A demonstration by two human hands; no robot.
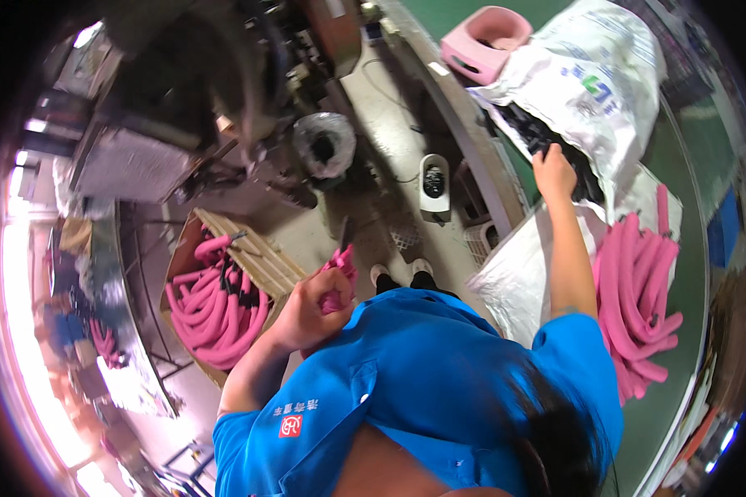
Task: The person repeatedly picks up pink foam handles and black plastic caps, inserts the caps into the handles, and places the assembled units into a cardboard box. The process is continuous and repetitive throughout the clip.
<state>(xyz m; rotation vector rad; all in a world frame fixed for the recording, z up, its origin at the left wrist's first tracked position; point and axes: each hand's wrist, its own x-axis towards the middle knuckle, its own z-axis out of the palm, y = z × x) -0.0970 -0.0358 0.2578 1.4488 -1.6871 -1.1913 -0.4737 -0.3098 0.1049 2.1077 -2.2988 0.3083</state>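
Note:
My left hand (309, 313) is wrapped round a crumpled bright pink piece (340, 277) in front of my body. A dark narrow end sticks up beyond it; whether both are one thing I cannot tell. On the right, my arm is stretched out over the green table (680, 298). My right hand (554, 172) is at the mouth of a large white woven sack (605, 74), its fingers closed among the black pieces (532, 128) inside. What those fingers pinch is too small to make out. Beside that forearm lies a heap of pink foam-like tubes (634, 290).
A pink plastic scoop-shaped bin (486, 41) stands by the sack. To my left, a cardboard box (249, 248) holds more pink tubes with black ends. Dark machinery (199, 83), a bag-lined bin (324, 145) and a white container of black bits (434, 186) stand ahead.

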